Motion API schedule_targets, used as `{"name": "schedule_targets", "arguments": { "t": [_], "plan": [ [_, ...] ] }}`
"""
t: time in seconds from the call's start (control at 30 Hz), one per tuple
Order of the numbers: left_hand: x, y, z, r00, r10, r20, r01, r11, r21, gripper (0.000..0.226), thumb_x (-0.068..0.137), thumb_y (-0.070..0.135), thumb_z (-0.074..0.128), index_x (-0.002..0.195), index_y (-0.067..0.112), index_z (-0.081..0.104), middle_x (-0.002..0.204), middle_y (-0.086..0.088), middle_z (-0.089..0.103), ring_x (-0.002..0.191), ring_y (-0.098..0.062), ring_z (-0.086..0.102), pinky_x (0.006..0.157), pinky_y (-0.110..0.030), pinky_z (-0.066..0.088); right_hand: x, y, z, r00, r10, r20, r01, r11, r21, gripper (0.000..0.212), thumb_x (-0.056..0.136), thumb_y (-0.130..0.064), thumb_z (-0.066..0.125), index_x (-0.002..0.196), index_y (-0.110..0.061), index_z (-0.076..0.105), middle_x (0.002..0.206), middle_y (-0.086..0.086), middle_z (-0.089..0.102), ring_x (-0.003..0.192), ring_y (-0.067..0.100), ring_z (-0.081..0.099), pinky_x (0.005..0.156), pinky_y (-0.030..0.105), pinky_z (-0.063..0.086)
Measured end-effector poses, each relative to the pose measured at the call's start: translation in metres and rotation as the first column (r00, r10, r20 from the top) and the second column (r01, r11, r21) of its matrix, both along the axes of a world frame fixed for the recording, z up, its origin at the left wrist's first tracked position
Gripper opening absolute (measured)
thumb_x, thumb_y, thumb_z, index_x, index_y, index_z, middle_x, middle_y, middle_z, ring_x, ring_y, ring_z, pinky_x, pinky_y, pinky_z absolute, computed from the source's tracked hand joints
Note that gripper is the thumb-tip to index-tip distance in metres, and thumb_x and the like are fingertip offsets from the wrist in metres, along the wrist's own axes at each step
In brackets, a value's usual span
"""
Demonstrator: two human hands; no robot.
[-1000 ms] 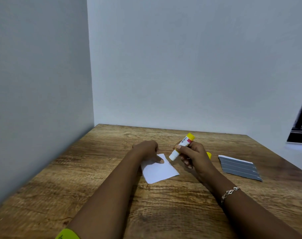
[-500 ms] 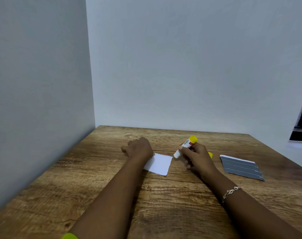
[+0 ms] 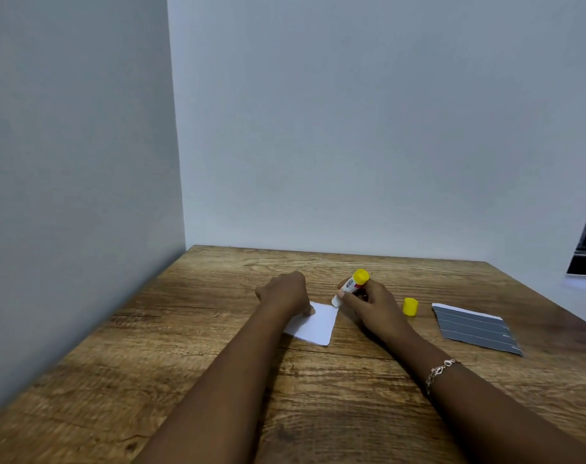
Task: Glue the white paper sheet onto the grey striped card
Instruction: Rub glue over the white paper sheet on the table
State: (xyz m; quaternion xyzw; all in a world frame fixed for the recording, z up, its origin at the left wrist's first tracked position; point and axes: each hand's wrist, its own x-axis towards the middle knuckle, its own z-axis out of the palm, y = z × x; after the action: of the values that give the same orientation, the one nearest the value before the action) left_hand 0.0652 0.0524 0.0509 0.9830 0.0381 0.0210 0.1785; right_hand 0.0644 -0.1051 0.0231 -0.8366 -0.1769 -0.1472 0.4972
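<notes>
White rectangular paper sheet (image 3: 315, 326) flat on brown wooden table (image 3: 201, 346), centre. Left hand (image 3: 283, 291) presses its far-left part; finger curl not discernible. Right hand (image 3: 368, 303) grips uncapped yellow-ended glue stick (image 3: 352, 286), tip touching sheet's far-right corner. Grey striped card (image 3: 474, 329) lies apart at right.

Brown wood table (image 3: 218, 380): coarse visible grain, matt finish. On the table, square white paper sheet (image 3: 315, 326): smooth, matt. Rectangular grey striped card (image 3: 476, 329): matt. White-and-yellow glue stick (image 3: 352, 286) and loose yellow cap (image 3: 410, 306): smooth plastic, slight sheen. Silver chain bracelet (image 3: 439, 371): shiny metal.
</notes>
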Motion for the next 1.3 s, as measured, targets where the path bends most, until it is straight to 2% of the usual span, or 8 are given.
{"name": "schedule_targets", "arguments": {
  "t": [0.2, 0.3, 0.47, 0.6, 0.73, 0.93, 1.17, 1.3],
  "plan": [
    [0.001, 0.000, 0.000, 1.000, 0.005, -0.001, -0.005, 1.000, 0.022, 0.037, 0.079, 0.029, 0.069, 0.111, 0.013, 0.058, 0.119, -0.007, 0.062, 0.111, -0.027, 0.055, 0.098, -0.047, 0.044, 0.000, 0.001, -0.001, 1.000, 0.016, 0.002, -0.016, 0.999, -0.031, 0.019, 0.086, -0.022, 0.059, 0.100, -0.010, 0.063, 0.089, 0.003, 0.063, 0.072, 0.005, 0.052, 0.060, 0.020, 0.037],
    [-0.001, 0.001, 0.000, 1.000, 0.009, 0.001, -0.009, 1.000, 0.019, 0.038, 0.079, 0.029, 0.069, 0.111, 0.013, 0.057, 0.120, -0.006, 0.061, 0.112, -0.026, 0.055, 0.097, -0.046, 0.043, -0.001, 0.002, -0.001, 1.000, 0.018, -0.002, -0.018, 0.999, -0.050, 0.019, 0.086, -0.022, 0.059, 0.100, -0.011, 0.063, 0.092, 0.006, 0.064, 0.077, 0.013, 0.055, 0.061, 0.022, 0.039],
    [-0.003, 0.000, 0.000, 1.000, 0.010, -0.011, -0.010, 1.000, 0.005, 0.037, 0.080, 0.029, 0.068, 0.111, 0.012, 0.058, 0.119, -0.007, 0.061, 0.111, -0.027, 0.055, 0.098, -0.047, 0.044, -0.004, 0.002, -0.001, 0.999, 0.029, 0.017, -0.028, 0.996, -0.086, 0.013, 0.085, -0.020, 0.060, 0.092, -0.010, 0.064, 0.078, 0.002, 0.060, 0.067, 0.010, 0.050, 0.056, 0.023, 0.035],
    [-0.004, 0.000, 0.001, 1.000, 0.005, -0.014, -0.005, 1.000, -0.009, 0.039, 0.080, 0.028, 0.069, 0.112, 0.010, 0.058, 0.120, -0.008, 0.061, 0.111, -0.027, 0.055, 0.099, -0.047, 0.044, -0.009, 0.002, 0.000, 0.998, 0.059, 0.037, -0.055, 0.994, -0.098, 0.011, 0.084, -0.020, 0.062, 0.089, -0.011, 0.065, 0.071, -0.001, 0.059, 0.064, 0.010, 0.050, 0.053, 0.016, 0.034],
    [-0.007, 0.000, 0.002, 1.000, 0.000, -0.017, -0.001, 1.000, -0.017, 0.040, 0.080, 0.028, 0.069, 0.113, 0.009, 0.058, 0.120, -0.009, 0.061, 0.111, -0.028, 0.055, 0.099, -0.048, 0.044, -0.013, 0.003, 0.000, 0.992, 0.110, 0.056, -0.104, 0.989, -0.105, 0.011, 0.082, -0.020, 0.063, 0.085, -0.009, 0.066, 0.064, -0.008, 0.055, 0.059, 0.005, 0.047, 0.054, 0.019, 0.033],
    [-0.009, 0.001, 0.002, 1.000, -0.002, -0.006, 0.002, 0.999, -0.034, 0.040, 0.080, 0.027, 0.069, 0.114, 0.008, 0.058, 0.120, -0.009, 0.061, 0.112, -0.028, 0.056, 0.099, -0.048, 0.044, -0.019, 0.004, 0.001, 0.985, 0.156, 0.078, -0.145, 0.981, -0.130, 0.014, 0.082, -0.018, 0.065, 0.085, -0.005, 0.066, 0.060, -0.008, 0.051, 0.053, 0.000, 0.043, 0.049, 0.011, 0.032],
    [-0.010, 0.002, 0.001, 1.000, -0.002, -0.002, 0.002, 0.999, -0.035, 0.038, 0.079, 0.026, 0.069, 0.112, 0.007, 0.059, 0.118, -0.011, 0.062, 0.110, -0.029, 0.057, 0.098, -0.047, 0.045, -0.027, 0.006, 0.002, 0.974, 0.215, 0.071, -0.203, 0.969, -0.142, 0.016, 0.080, -0.018, 0.066, 0.079, -0.002, 0.064, 0.056, -0.006, 0.045, 0.049, -0.002, 0.042, 0.048, 0.015, 0.031],
    [-0.008, 0.001, 0.001, 1.000, -0.002, 0.007, 0.002, 1.000, -0.024, 0.037, 0.080, 0.024, 0.068, 0.112, 0.008, 0.059, 0.117, -0.010, 0.062, 0.109, -0.028, 0.057, 0.098, -0.046, 0.046, -0.033, 0.007, 0.004, 0.963, 0.265, 0.049, -0.255, 0.955, -0.153, 0.005, 0.081, -0.020, 0.065, 0.078, -0.015, 0.064, 0.061, -0.002, 0.051, 0.050, 0.000, 0.042, 0.048, 0.016, 0.028]
  ]
}}
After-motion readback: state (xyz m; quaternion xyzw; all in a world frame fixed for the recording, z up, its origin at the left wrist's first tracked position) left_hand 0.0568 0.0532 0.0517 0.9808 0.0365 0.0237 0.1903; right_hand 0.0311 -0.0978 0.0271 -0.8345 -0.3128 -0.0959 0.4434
